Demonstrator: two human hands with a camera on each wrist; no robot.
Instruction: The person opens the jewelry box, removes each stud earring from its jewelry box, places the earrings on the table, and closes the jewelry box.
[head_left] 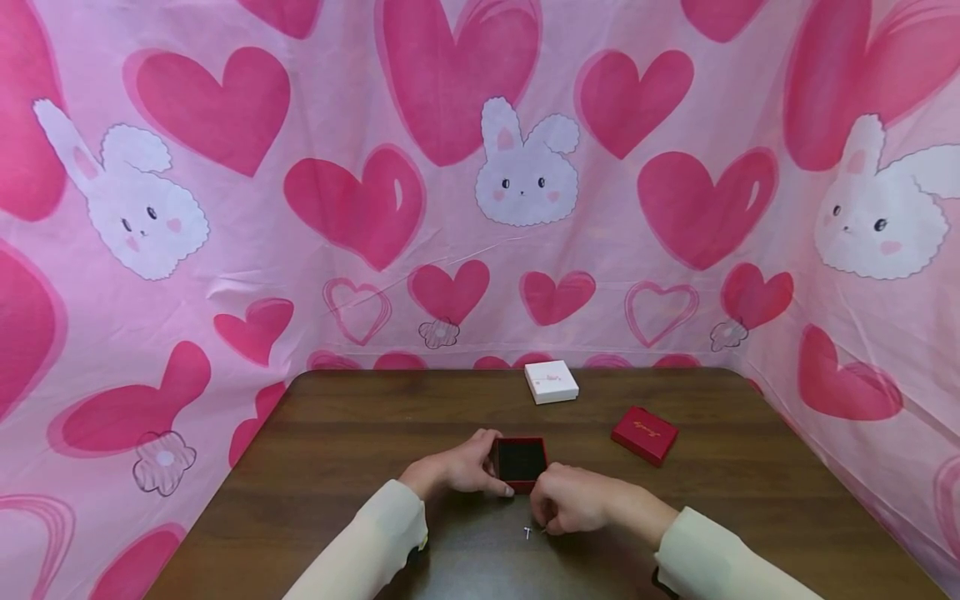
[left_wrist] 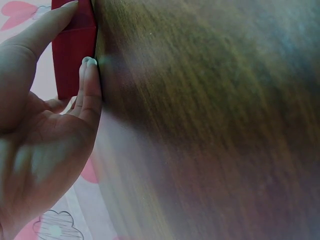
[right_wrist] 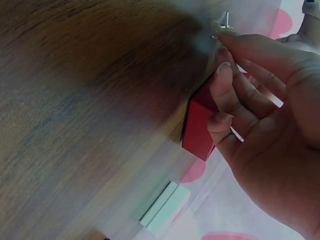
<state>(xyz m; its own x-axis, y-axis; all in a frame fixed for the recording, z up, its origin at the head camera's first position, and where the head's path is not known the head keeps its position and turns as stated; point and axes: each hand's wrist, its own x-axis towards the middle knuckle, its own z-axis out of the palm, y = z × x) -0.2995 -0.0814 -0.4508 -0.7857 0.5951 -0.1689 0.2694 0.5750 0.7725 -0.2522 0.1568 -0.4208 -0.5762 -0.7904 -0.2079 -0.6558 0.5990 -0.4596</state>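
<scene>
Cream sleeves (head_left: 367, 542) reach in from the bottom edge, one on each side, worn by a person seated or standing at a table. Pink cloth (head_left: 450, 242) hangs behind and along both sides, printed with big red-pink hearts, white rabbits and sketched flowers. Below it spreads a dark brown wood-grain table (head_left: 360, 408).

Near the middle of the tabletop, the right hand (head_left: 577, 497) bends low, its thumb and forefinger pinching a tiny shiny piece (right_wrist: 215, 37), mostly hidden by the fingertips. Just across from it, the left hand (head_left: 468, 465) grips an open-topped red box (head_left: 523, 486) by its left side, thumb on the near wall. That box sits on the table between the two hands, with black lining (head_left: 521, 460) inside.

To the right and farther back lies a red box lid (head_left: 645, 435), set at an angle, with gold script across its top that is too small to read surely. Beyond, near the table's far edge, rests a white box (head_left: 551, 382) bearing small reddish script, also unreadable. Smallest of all, a T-shaped silvery pin (head_left: 527, 532) lies just beside the right fingertips.
</scene>
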